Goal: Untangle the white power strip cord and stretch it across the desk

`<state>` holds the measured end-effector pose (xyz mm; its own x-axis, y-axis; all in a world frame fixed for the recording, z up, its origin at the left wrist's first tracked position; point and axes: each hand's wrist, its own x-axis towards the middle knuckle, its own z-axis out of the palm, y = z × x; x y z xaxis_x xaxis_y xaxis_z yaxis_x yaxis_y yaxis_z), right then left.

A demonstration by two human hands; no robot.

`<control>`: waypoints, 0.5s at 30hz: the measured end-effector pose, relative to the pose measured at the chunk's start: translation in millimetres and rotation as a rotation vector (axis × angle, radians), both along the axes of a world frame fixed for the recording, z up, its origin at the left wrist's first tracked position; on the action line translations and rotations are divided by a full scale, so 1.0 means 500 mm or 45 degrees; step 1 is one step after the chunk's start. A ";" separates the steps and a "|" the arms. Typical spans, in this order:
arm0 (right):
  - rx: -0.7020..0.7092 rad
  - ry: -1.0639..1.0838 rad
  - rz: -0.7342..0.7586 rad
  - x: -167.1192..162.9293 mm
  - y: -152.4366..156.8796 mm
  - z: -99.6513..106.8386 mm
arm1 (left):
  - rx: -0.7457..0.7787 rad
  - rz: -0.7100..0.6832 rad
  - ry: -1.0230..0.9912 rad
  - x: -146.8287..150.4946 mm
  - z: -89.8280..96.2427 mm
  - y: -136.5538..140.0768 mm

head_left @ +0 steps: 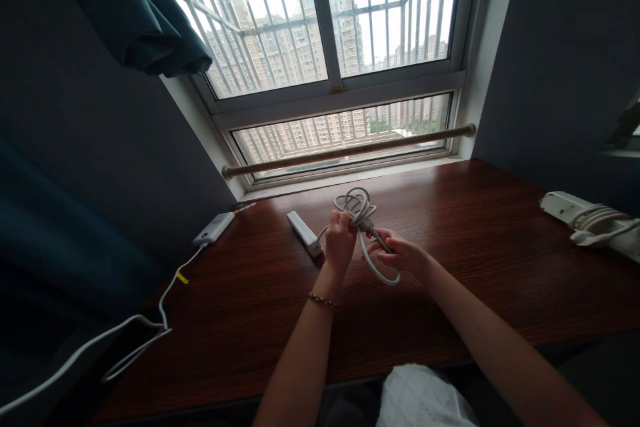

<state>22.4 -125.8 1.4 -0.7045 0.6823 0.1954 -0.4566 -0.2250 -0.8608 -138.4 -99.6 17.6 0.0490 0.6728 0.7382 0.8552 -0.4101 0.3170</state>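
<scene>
Above the wooden tabletop, my left hand [341, 240] is closed around a coiled white cord [356, 203]. The loops of the coil stick up past my fingers. My right hand [403, 253] has its fingers closed on a darker length near the cord's grey plug end [369, 225]; exactly which part it pinches is hard to make out. A loose loop of the cord hangs below, between my hands. Behind my left hand, a white power strip [304, 233] lies on the table, and a piece of cord runs from it toward that hand.
On the table's left side lies a white power strip [214, 229] with a long white cable [163, 300] trailing off the edge. At the right lies another white strip [567, 207] with cord wound around it. A barred window and a horizontal rail [350, 151] are behind the table.
</scene>
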 end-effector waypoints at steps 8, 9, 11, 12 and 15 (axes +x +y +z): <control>0.019 -0.187 -0.346 -0.044 -0.012 0.006 | 0.023 0.260 0.265 0.001 0.002 -0.011; 0.013 -0.163 -0.359 -0.043 -0.012 0.006 | 0.021 0.262 0.259 0.001 0.003 -0.012; 0.006 -0.154 -0.301 -0.040 -0.012 0.004 | 0.023 0.274 0.252 0.002 0.005 -0.013; -0.001 -0.163 -0.256 -0.038 -0.013 0.004 | 0.025 0.284 0.253 0.003 0.005 -0.013; -0.064 -0.192 -0.183 -0.033 -0.014 0.008 | 0.025 0.310 0.258 0.003 0.003 -0.012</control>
<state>5.9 -133.0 5.2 -0.6179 0.7841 0.0583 -0.3537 -0.2111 -0.9112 -137.2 -105.4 19.1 0.0357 0.6687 0.7426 0.9739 -0.1900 0.1243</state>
